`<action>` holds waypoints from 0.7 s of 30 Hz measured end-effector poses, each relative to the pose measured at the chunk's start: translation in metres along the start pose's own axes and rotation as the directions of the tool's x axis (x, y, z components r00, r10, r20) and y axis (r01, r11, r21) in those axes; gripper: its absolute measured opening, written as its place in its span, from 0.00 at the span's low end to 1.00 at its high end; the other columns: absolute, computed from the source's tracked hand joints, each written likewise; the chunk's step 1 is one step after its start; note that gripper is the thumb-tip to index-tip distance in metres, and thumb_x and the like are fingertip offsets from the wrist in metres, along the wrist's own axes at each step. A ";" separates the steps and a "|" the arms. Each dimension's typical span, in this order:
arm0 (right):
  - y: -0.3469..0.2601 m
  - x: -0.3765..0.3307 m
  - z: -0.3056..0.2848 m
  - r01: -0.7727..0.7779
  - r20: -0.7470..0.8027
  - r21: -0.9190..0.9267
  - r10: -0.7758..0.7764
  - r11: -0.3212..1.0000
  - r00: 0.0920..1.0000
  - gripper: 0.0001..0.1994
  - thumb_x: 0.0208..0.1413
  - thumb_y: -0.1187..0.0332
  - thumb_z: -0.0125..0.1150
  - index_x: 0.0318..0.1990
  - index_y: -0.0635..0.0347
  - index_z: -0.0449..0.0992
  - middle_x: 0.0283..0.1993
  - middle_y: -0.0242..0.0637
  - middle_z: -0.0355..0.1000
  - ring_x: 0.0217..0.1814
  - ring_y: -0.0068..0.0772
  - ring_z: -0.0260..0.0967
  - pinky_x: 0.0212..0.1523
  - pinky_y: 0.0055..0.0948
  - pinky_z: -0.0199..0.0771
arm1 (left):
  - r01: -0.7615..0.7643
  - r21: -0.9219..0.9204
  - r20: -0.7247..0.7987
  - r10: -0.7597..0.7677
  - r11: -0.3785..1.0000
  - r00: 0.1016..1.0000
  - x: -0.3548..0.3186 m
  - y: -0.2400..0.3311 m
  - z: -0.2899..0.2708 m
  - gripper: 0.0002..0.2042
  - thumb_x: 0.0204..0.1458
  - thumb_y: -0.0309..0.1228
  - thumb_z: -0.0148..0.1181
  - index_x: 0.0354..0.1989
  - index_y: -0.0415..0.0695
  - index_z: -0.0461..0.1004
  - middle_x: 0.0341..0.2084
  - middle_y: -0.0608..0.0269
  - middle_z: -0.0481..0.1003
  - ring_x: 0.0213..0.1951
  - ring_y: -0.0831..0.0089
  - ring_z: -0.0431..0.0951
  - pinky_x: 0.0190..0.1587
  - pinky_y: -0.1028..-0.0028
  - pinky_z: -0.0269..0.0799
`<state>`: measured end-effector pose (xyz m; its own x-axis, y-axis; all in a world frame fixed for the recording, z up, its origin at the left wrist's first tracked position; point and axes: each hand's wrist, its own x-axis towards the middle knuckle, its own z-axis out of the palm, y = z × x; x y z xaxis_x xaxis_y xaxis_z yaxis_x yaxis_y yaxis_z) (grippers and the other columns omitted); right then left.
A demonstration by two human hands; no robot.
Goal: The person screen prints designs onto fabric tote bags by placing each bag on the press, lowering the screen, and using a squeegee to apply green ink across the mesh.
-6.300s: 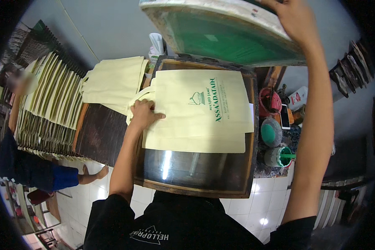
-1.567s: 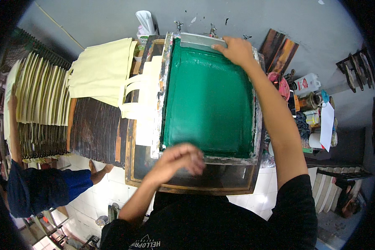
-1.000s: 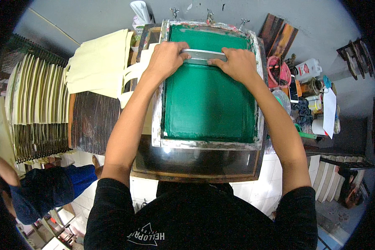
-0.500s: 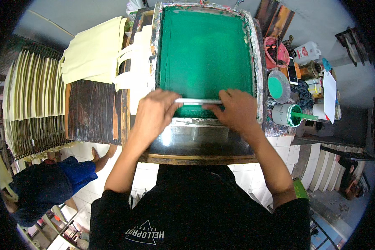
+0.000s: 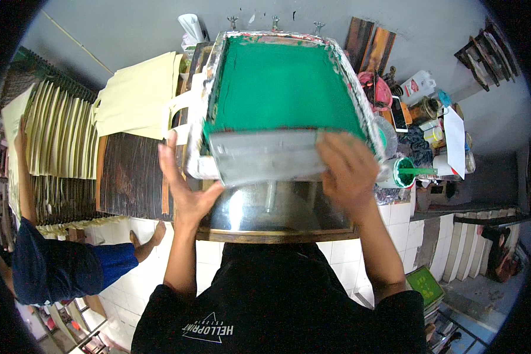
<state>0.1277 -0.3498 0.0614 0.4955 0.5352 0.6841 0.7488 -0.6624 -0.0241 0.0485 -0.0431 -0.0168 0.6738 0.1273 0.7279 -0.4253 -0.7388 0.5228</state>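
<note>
Grey wall [image 5: 130, 26] behind; squeegee [image 5: 268, 158] tight in right fingers [image 5: 336, 151], left fingers [image 5: 167, 159] wide near its other end.

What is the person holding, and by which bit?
The right hand holds the grey squeegee by its right end. The left hand, spread open near the squeegee's left end, isn't gripping it.

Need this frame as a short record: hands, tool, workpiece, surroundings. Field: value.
Left grip: open, fingers spread; thumb near the squeegee, contact unclear
Right grip: closed on the squeegee's right end
Squeegee: blurred, broad face visible, at the near end of the printing screen
Printing screen: green mesh, paint-spattered frame
Bag handles: pale yellow, showing left of the screen
Left side: bag stack, loaded rack, co-worker
Right side: tub with green stick
</note>
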 end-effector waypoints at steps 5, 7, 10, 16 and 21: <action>0.040 0.117 -0.043 0.050 -0.181 -0.109 -0.069 0.993 0.981 0.11 0.47 0.68 0.64 0.40 0.55 0.80 0.40 0.42 0.79 0.41 0.43 0.77 0.44 0.41 0.76 | 0.407 -0.165 0.176 -0.379 0.898 0.908 0.068 -0.031 -0.002 0.44 0.52 0.50 0.68 0.70 0.37 0.57 0.68 0.36 0.59 0.70 0.47 0.57 0.71 0.53 0.50; 0.052 0.154 -0.052 -0.116 -0.102 -0.146 0.101 0.983 0.990 0.09 0.51 0.64 0.64 0.38 0.57 0.80 0.34 0.45 0.78 0.36 0.47 0.77 0.38 0.43 0.76 | 0.460 0.172 0.254 -0.490 0.871 0.834 0.100 -0.034 0.017 0.35 0.55 0.47 0.65 0.64 0.34 0.66 0.59 0.38 0.69 0.64 0.47 0.64 0.65 0.54 0.57; 0.047 0.207 -0.072 -0.219 -0.057 -0.058 0.216 0.974 0.975 0.13 0.57 0.62 0.62 0.39 0.64 0.81 0.32 0.53 0.77 0.35 0.54 0.75 0.39 0.43 0.74 | 0.340 0.479 0.337 -0.527 0.809 0.780 0.087 -0.079 0.027 0.39 0.47 0.49 0.71 0.62 0.34 0.67 0.53 0.40 0.74 0.57 0.46 0.69 0.64 0.55 0.56; 0.089 0.261 -0.075 -0.195 -0.095 -0.068 0.188 0.978 0.977 0.16 0.55 0.61 0.63 0.41 0.68 0.81 0.35 0.57 0.78 0.38 0.56 0.77 0.43 0.44 0.74 | 0.409 0.613 0.381 -0.706 0.676 0.597 0.093 -0.103 0.042 0.29 0.38 0.47 0.79 0.41 0.39 0.75 0.36 0.51 0.78 0.43 0.54 0.74 0.54 0.58 0.59; 0.104 0.289 -0.068 -0.184 -0.075 0.000 0.184 0.983 0.980 0.18 0.55 0.61 0.64 0.43 0.71 0.81 0.37 0.57 0.80 0.39 0.51 0.78 0.45 0.42 0.75 | 0.803 -0.191 0.396 -0.704 0.564 0.589 0.083 -0.151 0.017 0.13 0.50 0.35 0.73 0.29 0.44 0.74 0.25 0.71 0.72 0.34 0.76 0.69 0.40 0.75 0.61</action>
<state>0.3189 -0.2992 0.3060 0.5901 0.3632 0.7210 0.6448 -0.7495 -0.1502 0.1788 0.0675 -0.0430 0.9358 0.3331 -0.1150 0.1854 -0.1880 0.9645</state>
